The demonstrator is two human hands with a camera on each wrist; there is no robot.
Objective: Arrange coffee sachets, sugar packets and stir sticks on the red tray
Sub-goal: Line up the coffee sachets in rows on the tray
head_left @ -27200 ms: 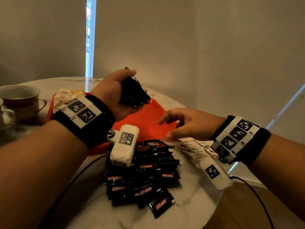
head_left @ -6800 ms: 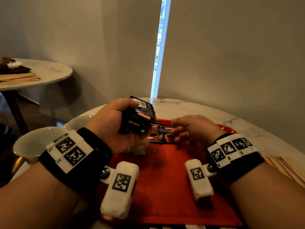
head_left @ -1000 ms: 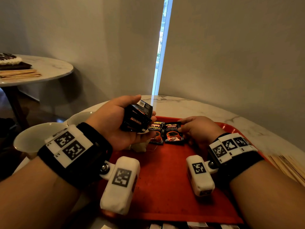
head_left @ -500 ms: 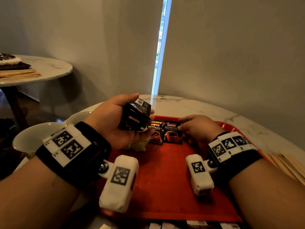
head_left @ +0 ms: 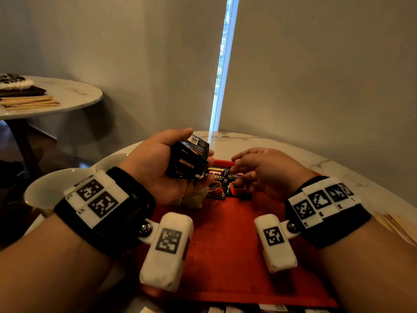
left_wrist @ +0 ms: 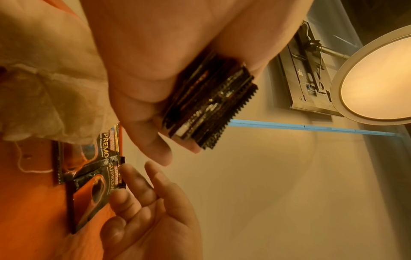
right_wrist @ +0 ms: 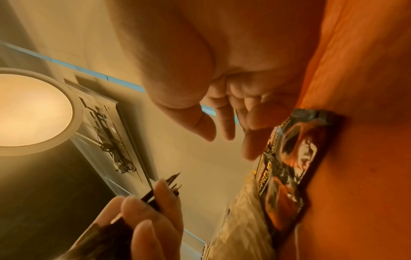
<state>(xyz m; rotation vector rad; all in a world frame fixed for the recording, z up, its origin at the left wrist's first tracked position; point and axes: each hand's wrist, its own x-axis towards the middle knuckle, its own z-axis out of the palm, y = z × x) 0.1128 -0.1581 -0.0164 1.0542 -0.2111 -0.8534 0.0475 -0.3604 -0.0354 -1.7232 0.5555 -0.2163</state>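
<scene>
My left hand (head_left: 200, 152) is raised over the tray's far left and grips a stack of black coffee sachets (head_left: 188, 162), thumb on top; the stack's serrated edges (left_wrist: 206, 105) show between thumb and fingers. Two sachets (head_left: 215, 184) (head_left: 238, 185) lie side by side, face up, at the far end of the red tray (head_left: 225, 245). My right hand (head_left: 239, 170) hovers just above the right one, fingers relaxed and holding nothing. In the left wrist view its fingertips (left_wrist: 133, 183) touch that sachet's edge (left_wrist: 93, 193).
Pale gauzy pouches (head_left: 191, 199) with a string lie on the tray under my left hand. Two white cups (head_left: 52, 190) stand left of the tray. Wooden stir sticks (head_left: 397, 224) lie right of it, more sachets (head_left: 248, 309) at its near edge. A second table (head_left: 67, 96) stands far left.
My right hand has lifted off the second sachet, which stays on the tray, and its fingers have opened toward the stack. My left hand still holds the stack, slightly higher.
</scene>
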